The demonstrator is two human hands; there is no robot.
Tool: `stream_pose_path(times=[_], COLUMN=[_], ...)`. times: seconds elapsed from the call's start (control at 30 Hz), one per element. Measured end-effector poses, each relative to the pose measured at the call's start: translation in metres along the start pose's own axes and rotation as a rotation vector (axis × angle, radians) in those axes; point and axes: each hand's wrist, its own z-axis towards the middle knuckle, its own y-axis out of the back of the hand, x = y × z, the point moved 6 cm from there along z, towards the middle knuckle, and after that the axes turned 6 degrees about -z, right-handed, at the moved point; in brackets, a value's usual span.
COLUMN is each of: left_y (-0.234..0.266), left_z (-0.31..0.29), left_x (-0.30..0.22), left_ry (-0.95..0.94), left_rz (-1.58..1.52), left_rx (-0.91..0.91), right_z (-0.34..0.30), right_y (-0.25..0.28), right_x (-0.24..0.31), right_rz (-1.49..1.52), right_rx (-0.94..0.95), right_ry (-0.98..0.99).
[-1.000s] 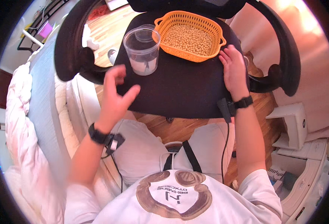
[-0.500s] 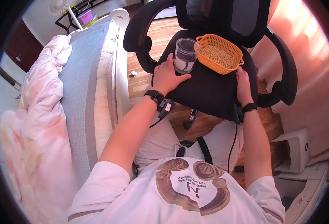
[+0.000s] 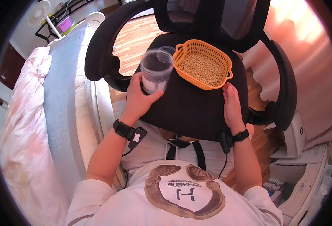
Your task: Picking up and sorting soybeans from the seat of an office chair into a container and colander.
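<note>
A clear plastic cup (image 3: 157, 69) with something white at its bottom stands at the left of a black office chair's seat (image 3: 190, 109). My left hand (image 3: 138, 98) is wrapped around the cup's lower part. Right of the cup sits an orange plastic basket (image 3: 203, 64) filled with small tan beans. My right hand (image 3: 232, 104) lies flat on the seat just below the basket's near right corner, fingers together, holding nothing. Both wrists wear black bands with small devices.
The chair's armrests (image 3: 98, 49) curve up on both sides, with its backrest (image 3: 226, 22) beyond the basket. A bed with grey and pink bedding (image 3: 41, 120) runs along the left. White bins and boxes (image 3: 305, 169) stand at the lower right. A fan (image 3: 38, 14) is at top left.
My left hand has moved from beside the cup to gripping it. The view has shifted as my head moved. My right hand stays on the seat near the basket.
</note>
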Motion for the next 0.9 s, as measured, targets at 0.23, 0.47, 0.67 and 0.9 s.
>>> stream_pose_path(times=[0.23,0.47,0.67,0.9], left_y=[0.006,-0.044,-0.077,-0.078], left_z=[0.123,0.228,0.246,0.239], left_x=[-0.009,0.059,0.071,0.09], left_ry=[0.084,0.143,0.192,0.194], left_rz=[-0.375,0.165,0.081,-0.368], left_rx=[-0.219,-0.064,0.064,0.107], right_z=[0.006,0.03,0.042,0.046], right_y=[-0.01,-0.026,-0.013,-0.02], right_x=[0.02,0.036,0.028,0.024], right_rz=[0.122,0.1,-0.037,0.206], right_rx=[0.048,0.019,-0.007,-0.087], right_ry=[-0.123,-0.145,0.068,0.061])
